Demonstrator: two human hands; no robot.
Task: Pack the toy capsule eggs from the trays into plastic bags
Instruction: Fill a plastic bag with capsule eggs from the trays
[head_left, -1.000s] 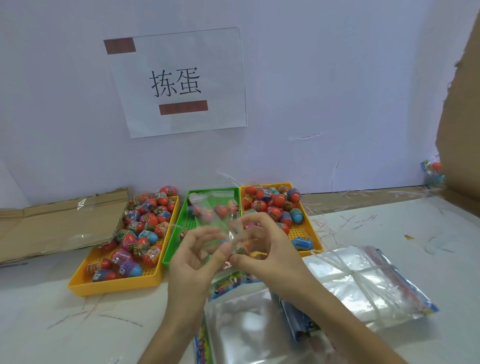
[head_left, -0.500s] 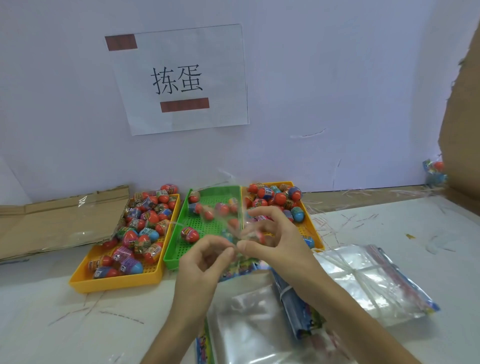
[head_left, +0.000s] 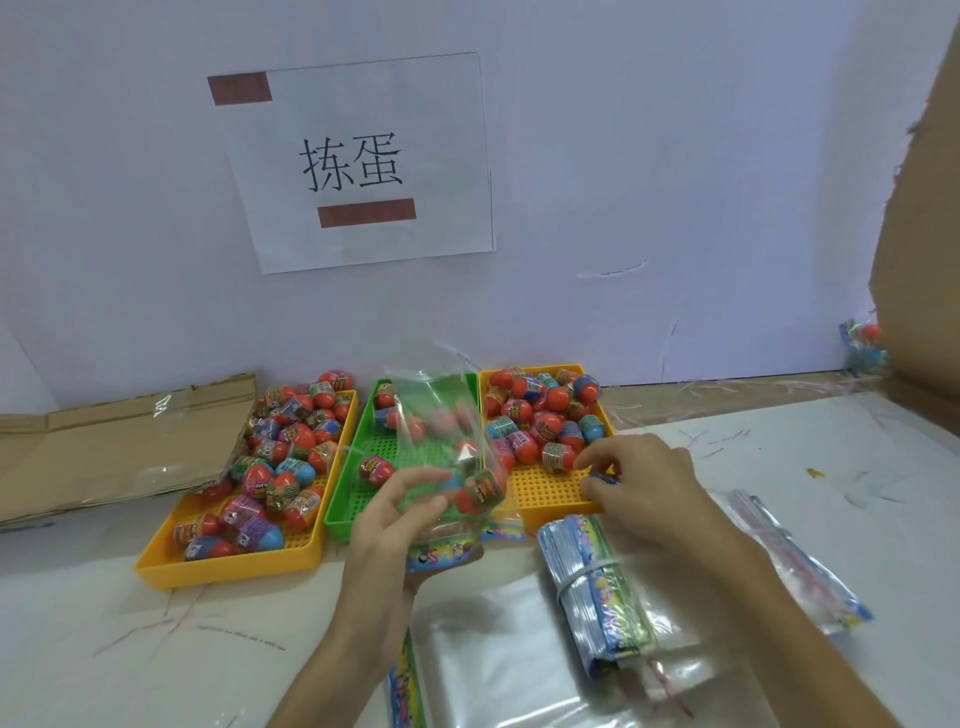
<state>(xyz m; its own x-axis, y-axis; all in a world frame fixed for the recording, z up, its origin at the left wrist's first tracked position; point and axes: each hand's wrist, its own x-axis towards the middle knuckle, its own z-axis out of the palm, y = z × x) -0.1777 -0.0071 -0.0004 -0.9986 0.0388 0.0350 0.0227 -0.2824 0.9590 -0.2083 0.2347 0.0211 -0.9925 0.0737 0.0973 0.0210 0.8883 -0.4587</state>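
My left hand (head_left: 395, 514) holds a clear plastic bag (head_left: 441, 415) upright by its lower edge, in front of the green tray (head_left: 343, 514). One red capsule egg (head_left: 480, 491) sits in the bag's bottom. My right hand (head_left: 649, 483) reaches over the front of the right yellow tray (head_left: 550, 493), its thumb and fingers curled round a blue egg (head_left: 600, 478) that is mostly hidden. Several red and blue eggs fill the left yellow tray (head_left: 228, 566) and the far half of the right one. A few lie in the green tray.
A banded bundle of printed bags (head_left: 597, 582) lies below my right hand, on flat clear bags (head_left: 509, 649). More bags (head_left: 789, 566) lie at the right. Cardboard (head_left: 104, 441) lies at the left and stands at the right (head_left: 924, 208). A paper sign (head_left: 363, 161) is taped to the wall.
My right hand let go of the bag and moved right onto the right yellow tray. My left hand alone keeps the bag, now raised higher.
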